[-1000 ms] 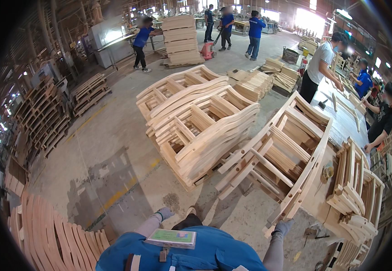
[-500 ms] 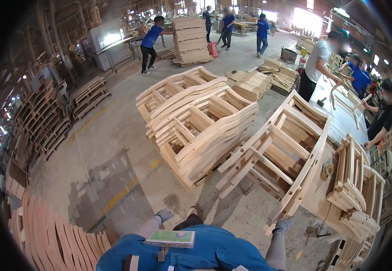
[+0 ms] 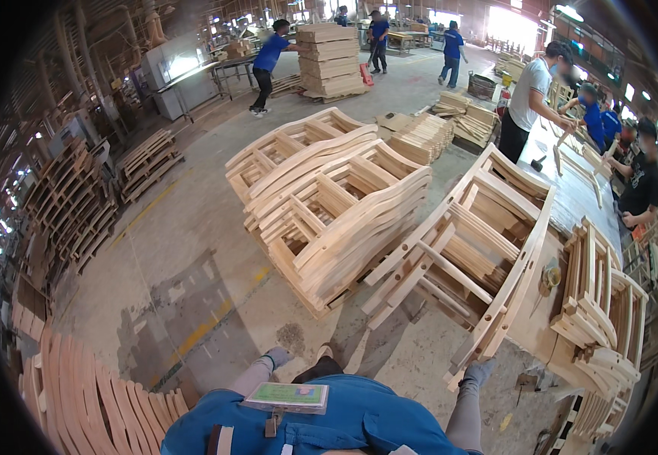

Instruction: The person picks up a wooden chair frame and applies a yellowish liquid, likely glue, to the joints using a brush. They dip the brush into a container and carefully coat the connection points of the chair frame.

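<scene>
My right hand (image 3: pixel 480 370), in a grey glove, is closed around the near end of a pale wooden frame (image 3: pixel 522 284). The frame has curved side rails, crosspieces and round holes, and lies tilted on top of other frames and slats. My left hand (image 3: pixel 277 356), also gloved in grey, hangs low over the floor, apart from any wood. Its fingers are too small to make out. Ahead of it stands a tall stack of similar wooden frames (image 3: pixel 344 220), nested on each other.
Curved wooden parts (image 3: pixel 94 394) are piled at the lower left, with pallets (image 3: pixel 147 163) beyond. At the right, a workbench (image 3: pixel 564 182) has people around it, and smaller frames (image 3: pixel 590 292) stand nearer. A person (image 3: pixel 268 61) pushes a tall wood stack (image 3: pixel 329 61) far off.
The far person and the tall wood stack have shifted right. The view has moved slightly. My right hand remains at the frame's end, and my left hand still hangs low.
</scene>
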### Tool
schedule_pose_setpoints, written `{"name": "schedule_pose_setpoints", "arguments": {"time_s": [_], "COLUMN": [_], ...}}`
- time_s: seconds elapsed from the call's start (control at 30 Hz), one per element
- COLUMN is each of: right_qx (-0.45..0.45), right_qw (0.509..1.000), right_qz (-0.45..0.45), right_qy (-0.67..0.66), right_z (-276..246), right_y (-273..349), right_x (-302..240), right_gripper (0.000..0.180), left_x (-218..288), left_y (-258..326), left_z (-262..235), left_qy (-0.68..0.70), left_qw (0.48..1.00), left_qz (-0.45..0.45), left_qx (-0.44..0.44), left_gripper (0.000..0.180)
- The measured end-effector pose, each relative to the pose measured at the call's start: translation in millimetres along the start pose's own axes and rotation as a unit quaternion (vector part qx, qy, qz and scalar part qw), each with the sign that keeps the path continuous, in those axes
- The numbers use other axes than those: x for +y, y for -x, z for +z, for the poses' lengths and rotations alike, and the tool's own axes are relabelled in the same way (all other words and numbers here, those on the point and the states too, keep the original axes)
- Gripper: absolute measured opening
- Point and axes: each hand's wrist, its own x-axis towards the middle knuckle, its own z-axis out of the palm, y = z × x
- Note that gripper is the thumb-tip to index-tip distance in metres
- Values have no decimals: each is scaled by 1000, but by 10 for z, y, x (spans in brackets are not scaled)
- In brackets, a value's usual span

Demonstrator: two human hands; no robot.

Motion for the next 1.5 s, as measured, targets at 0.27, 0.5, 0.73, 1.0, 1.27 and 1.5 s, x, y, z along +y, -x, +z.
{"name": "schedule_pose_setpoints", "arguments": {"time_s": [0.27,0.5,0.73,1.0,1.27,1.5], "right_qx": [14,-41,-11,26,34,37], "right_qw": [1000,999,1000,999,998,998], "right_qz": [-9,25,-5,-40,-46,-25], "right_qy": [-16,1,-15,-9,-13,-32], "right_z": [25,-25,23,83,8,16], "right_y": [-27,49,-46,26,63,30], "right_x": [33,-103,50,20,-91,-40], "right_gripper": [55,56,48,40,36,40], "left_x": [-9,-193,-141,-173,-176,-163], "left_y": [12,43,86,148,143,145], "left_z": [34,111,121,103,109,116], "left_qy": [39,36,61,74,61,84], "left_qw": [999,999,998,996,998,995], "left_qz": [-8,-6,-10,-32,-12,-39], "left_qx": [11,2,0,33,19,28], "left_gripper": [46,45,43,43,43,45]}}
